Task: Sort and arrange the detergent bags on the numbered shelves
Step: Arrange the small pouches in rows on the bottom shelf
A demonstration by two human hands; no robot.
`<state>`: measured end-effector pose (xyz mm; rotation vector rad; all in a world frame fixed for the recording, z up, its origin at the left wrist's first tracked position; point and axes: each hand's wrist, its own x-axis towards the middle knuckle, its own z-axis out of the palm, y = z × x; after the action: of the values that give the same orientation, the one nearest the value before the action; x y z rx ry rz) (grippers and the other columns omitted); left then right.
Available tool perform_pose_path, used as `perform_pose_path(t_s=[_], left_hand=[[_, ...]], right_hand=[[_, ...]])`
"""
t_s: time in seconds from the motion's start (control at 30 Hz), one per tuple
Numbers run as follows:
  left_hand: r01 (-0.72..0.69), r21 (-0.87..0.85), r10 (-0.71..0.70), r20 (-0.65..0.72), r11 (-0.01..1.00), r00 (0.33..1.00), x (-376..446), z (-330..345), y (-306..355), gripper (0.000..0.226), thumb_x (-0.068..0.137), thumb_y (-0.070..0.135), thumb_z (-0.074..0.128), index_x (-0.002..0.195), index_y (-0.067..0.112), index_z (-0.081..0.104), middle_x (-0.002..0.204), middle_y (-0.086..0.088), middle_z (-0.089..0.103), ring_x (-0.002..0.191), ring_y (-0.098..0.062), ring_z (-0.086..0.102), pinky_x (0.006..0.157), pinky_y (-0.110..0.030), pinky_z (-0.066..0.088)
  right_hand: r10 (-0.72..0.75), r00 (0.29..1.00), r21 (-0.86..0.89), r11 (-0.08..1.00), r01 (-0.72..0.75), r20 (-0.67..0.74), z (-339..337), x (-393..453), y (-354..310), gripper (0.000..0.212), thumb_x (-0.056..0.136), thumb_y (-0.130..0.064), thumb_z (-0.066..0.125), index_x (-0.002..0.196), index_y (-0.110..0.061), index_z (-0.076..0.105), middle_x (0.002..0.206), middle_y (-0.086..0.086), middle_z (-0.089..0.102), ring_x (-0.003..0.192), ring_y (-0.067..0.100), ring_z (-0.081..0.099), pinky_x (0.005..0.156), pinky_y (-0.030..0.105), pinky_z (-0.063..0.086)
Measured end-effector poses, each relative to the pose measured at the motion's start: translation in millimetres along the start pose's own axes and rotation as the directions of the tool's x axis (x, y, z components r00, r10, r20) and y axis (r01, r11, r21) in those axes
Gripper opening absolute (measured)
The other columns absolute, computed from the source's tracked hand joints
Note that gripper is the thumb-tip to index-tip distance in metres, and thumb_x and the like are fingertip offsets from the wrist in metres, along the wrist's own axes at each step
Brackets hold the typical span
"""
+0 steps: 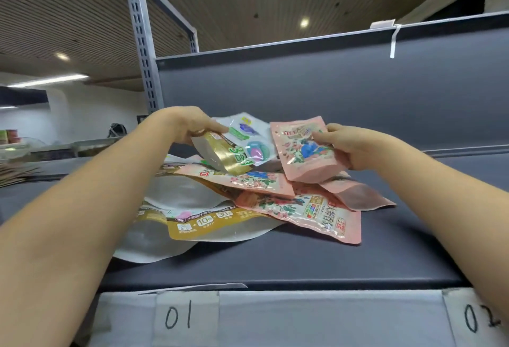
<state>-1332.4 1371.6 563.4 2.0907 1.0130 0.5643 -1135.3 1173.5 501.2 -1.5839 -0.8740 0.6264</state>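
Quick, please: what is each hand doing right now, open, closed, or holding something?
Left hand: holding the gold and white bag.
Right hand: holding the small pink bag.

Count on shelf (275, 258): pink bags (303, 154) 4, one partly hidden; gold-and-white bags (209, 222) 2; white pod bag (256, 137) 1. Number labels (179, 316) on front edge: 2.
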Motion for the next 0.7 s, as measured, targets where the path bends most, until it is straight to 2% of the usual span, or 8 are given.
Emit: perform_pose_path(t_s=[0.1,0.2,0.27,0.37,0.47,0.53,0.63,0.7], left_hand=[[-0.107,-0.189,0.093,-0.079,0.976,0.993,-7.8,-2.3,2.5,0.018,0.083,0.014,0.07,0.097,0.006,0.063,0.094,-0.01,0.068,0.073,-0.019,0.065,0.065,-0.028,0.056],[-0.241,-0.397,0.159,-0.228,0.886,0.961,-16.1,3.5,2.0,0.017,0.085,0.007,0.066,0.078,0.013,0.052,0.085,-0.006,0.062,0.067,-0.018,0.06,0.046,-0.024,0.051],[-0.313,-0.495,0.172,-0.31,0.81,0.935,-22.3,9.2,-1.0,0.019,0.087,0.006,0.064,0.081,0.015,0.048,0.084,-0.004,0.06,0.068,-0.019,0.06,0.042,-0.025,0.05],[-0.345,-0.445,0.237,-0.281,0.826,0.93,-29.4,15.7,-10.0,0.015,0.089,0.008,0.061,0.088,0.017,0.05,0.087,-0.004,0.062,0.07,-0.019,0.061,0.051,-0.03,0.053],[-0.257,-0.336,0.227,-0.125,0.906,0.966,-37.0,14.6,-18.8,0.013,0.089,0.01,0.062,0.099,0.016,0.057,0.095,-0.008,0.069,0.08,-0.025,0.067,0.07,-0.039,0.057],[-0.223,-0.228,0.208,-0.086,0.948,0.974,-44.2,10.9,-19.1,0.014,0.088,0.012,0.063,0.102,0.014,0.061,0.102,-0.01,0.071,0.088,-0.027,0.068,0.085,-0.045,0.054],[-0.175,-0.083,0.175,-0.006,0.981,0.984,-53.4,12.9,-9.8,0.016,0.089,0.016,0.061,0.105,0.015,0.063,0.097,-0.003,0.074,0.082,-0.019,0.07,0.081,-0.037,0.056],[-0.142,-0.047,0.145,0.061,0.989,0.988,-60.0,24.1,-1.1,0.018,0.092,0.022,0.059,0.109,0.018,0.062,0.1,-0.002,0.073,0.09,-0.02,0.069,0.085,-0.037,0.055]], right_hand=[[-0.007,0.999,0.136,0.991,0.011,-0.033,2.7,-0.7,-3.3,0.007,0.099,-0.023,0.046,0.098,-0.017,0.046,0.088,0.003,0.064,0.069,0.017,0.063,0.05,0.028,0.056],[0.002,1.0,0.342,0.94,0.007,-0.026,6.0,0.4,-8.7,0.014,0.097,-0.024,0.051,0.099,-0.01,0.05,0.084,0.007,0.068,0.07,0.02,0.065,0.073,0.037,0.054],[-0.006,0.999,0.438,0.899,0.023,-0.041,12.8,-1.6,-11.4,0.015,0.095,-0.021,0.055,0.095,-0.006,0.054,0.072,0.008,0.07,0.057,0.019,0.067,0.062,0.034,0.057],[-0.144,0.972,0.382,0.901,0.206,-0.184,24.6,1.7,-7.6,0.029,0.092,-0.015,0.059,0.115,0.0,0.049,0.097,0.014,0.067,0.065,0.021,0.068,0.049,0.032,0.058],[-0.289,0.914,0.181,0.92,0.348,-0.286,30.5,4.1,-2.4,0.028,0.089,-0.015,0.062,0.11,-0.007,0.046,0.108,0.01,0.062,0.089,0.026,0.066,0.073,0.044,0.058],[-0.325,0.917,0.154,0.918,0.364,-0.232,32.1,3.8,0.5,0.026,0.087,-0.012,0.065,0.108,-0.007,0.051,0.108,0.01,0.065,0.092,0.026,0.067,0.081,0.045,0.055],[-0.323,0.944,0.124,0.936,0.328,-0.062,31.0,3.6,6.7,0.027,0.083,-0.003,0.067,0.108,-0.009,0.058,0.107,0.008,0.067,0.087,0.02,0.066,0.074,0.033,0.054],[-0.285,0.956,0.06,0.958,0.281,0.062,27.8,4.5,9.8,0.032,0.08,0.0,0.069,0.108,-0.012,0.06,0.108,0.005,0.067,0.088,0.018,0.065,0.074,0.031,0.052]])
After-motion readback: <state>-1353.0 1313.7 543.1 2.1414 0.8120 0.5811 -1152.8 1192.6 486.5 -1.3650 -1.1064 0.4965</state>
